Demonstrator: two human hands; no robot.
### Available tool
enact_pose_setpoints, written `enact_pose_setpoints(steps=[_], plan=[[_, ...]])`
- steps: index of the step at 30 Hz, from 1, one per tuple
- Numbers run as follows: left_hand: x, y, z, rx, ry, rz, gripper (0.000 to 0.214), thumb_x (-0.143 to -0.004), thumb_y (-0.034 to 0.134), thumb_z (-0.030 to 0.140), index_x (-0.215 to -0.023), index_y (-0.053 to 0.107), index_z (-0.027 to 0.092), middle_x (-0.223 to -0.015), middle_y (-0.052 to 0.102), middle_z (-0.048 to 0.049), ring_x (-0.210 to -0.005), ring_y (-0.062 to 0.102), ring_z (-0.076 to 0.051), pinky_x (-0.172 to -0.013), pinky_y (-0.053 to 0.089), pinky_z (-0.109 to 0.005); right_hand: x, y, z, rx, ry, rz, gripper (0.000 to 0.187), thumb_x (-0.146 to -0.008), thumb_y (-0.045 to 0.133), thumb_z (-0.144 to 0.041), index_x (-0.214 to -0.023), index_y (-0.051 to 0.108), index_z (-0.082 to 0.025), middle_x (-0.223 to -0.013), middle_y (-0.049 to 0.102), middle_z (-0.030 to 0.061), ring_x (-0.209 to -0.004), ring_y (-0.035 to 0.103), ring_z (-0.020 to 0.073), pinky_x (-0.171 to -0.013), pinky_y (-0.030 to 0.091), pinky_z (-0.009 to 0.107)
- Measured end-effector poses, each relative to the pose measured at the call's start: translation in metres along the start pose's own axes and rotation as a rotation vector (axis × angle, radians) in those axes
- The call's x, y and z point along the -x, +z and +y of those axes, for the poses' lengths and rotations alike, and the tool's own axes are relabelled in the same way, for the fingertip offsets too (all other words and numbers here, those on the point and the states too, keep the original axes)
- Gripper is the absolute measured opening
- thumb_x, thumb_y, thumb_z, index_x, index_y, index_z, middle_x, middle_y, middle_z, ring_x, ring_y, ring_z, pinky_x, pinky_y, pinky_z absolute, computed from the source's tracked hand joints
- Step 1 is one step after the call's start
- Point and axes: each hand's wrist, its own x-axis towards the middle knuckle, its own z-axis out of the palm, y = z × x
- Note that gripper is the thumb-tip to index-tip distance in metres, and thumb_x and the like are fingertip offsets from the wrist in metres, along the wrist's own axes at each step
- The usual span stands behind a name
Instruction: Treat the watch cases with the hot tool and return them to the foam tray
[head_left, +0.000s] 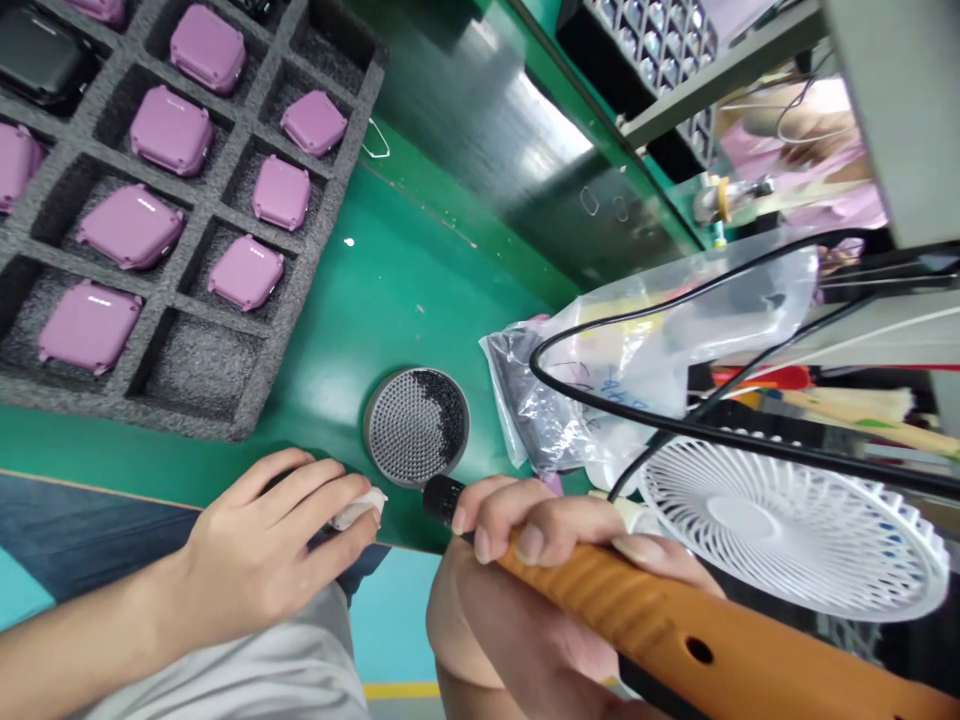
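Observation:
My right hand (555, 560) is wrapped round an orange electric screwdriver (615, 610) with a black nose. Its thin tip points at the near rim of a round metal dish (369, 440) with a pitted surface. Tiny dark screws (448, 415) lie along the dish's right side. At the bench edge, left of the dish, my left hand (277, 545) is closed palm down over a dark object, mostly hidden under the fingers. A crumpled white scrap or finger cover (361, 509) shows at its fingertips.
A grey foam tray (251, 395) of purple watch-like cases (247, 272) stands left on the green bench (405, 270). Right are a clear plastic bag (600, 350), a black cable (570, 388) looping in front, and a white fan (787, 530). Another person's hand (821, 130) shows at the far right.

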Motion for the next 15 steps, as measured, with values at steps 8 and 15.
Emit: enact_pose_setpoints(steps=[8, 15], plan=[[-0.001, 0.003, 0.0, -0.008, -0.013, -0.025, 0.031, -0.092, 0.079, 0.031, -0.123, 0.075, 0.025, -0.118, 0.075, -0.0029, -0.109, 0.067, -0.022, -0.106, 0.047, -0.045, 0.011, -0.003, -0.004, 0.02, -0.103, 0.031, 0.025, -0.102, 0.05, -0.043, -0.12, 0.053, -0.026, -0.082, 0.057, -0.0065, -0.056, 0.056, 0.0116, -0.044, 0.05, 0.034], [-0.002, 0.004, 0.002, 0.006, -0.038, 0.029, 0.027, -0.089, 0.081, 0.026, -0.116, 0.078, 0.027, -0.113, 0.076, -0.0024, -0.104, 0.066, -0.022, -0.102, 0.049, -0.045, 0.019, -0.01, 0.003, -0.056, -0.108, -0.13, 0.035, -0.108, 0.032, -0.049, -0.125, 0.053, -0.027, -0.078, 0.054, -0.0072, -0.054, 0.057, 0.0094, -0.044, 0.053, 0.03]])
